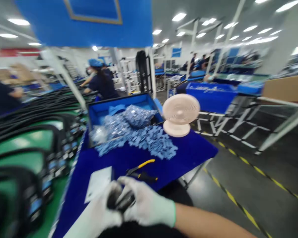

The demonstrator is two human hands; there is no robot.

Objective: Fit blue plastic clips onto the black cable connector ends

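My left hand (pixel 101 211), in a white glove, is closed around one side of a small black part (pixel 126 200). Closed on the part's other side is my right hand (pixel 145 202), gloved too with a green cuff edge. Fingers and motion blur hide much of the part, so its exact kind is unclear. Just beyond my hands, pliers (pixel 141 165) with yellow and black handles lie on the blue tabletop (pixel 186 155). A flat white plate or card (pixel 99 182) rests left of them. Farther back is a loose pile of small light-blue pieces (pixel 154 142).
A blue bin (pixel 144 99) with clear plastic bags (pixel 139 115) stands at the table's back, beside a pale pink fan (pixel 180 110). Black cables (pixel 34 129) cover the green conveyor (pixel 29 140) at left. A co-worker (pixel 101 81) in a blue cap is beyond.
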